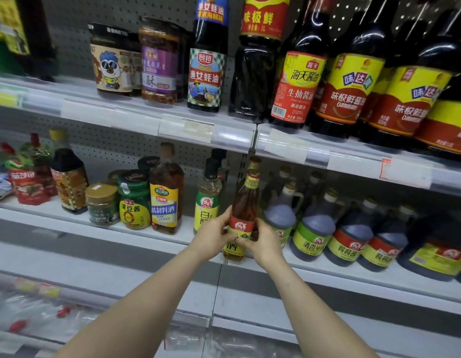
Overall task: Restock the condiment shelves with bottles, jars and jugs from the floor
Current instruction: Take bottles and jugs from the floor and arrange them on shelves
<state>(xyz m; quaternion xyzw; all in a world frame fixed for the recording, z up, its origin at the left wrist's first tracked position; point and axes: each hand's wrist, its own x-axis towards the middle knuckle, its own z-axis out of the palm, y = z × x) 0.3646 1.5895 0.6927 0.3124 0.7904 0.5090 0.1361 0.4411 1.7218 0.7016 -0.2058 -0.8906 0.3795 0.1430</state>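
Amber bottle (pixel 243 202) is sitting upright at the front edge of the middle shelf (pixel 151 237); base contact is hard to make out, lower label is hiding behind fingers (pixel 224 218). Left hand (pixel 211 236) and right hand (pixel 263 244) are both curling round the bottle's belly from opposite sides, forearms stretching up. Behind the bottle only a gold cap (pixel 254 161) is showing. Right of the bottle dark jugs (pixel 314 228) are running out of frame.
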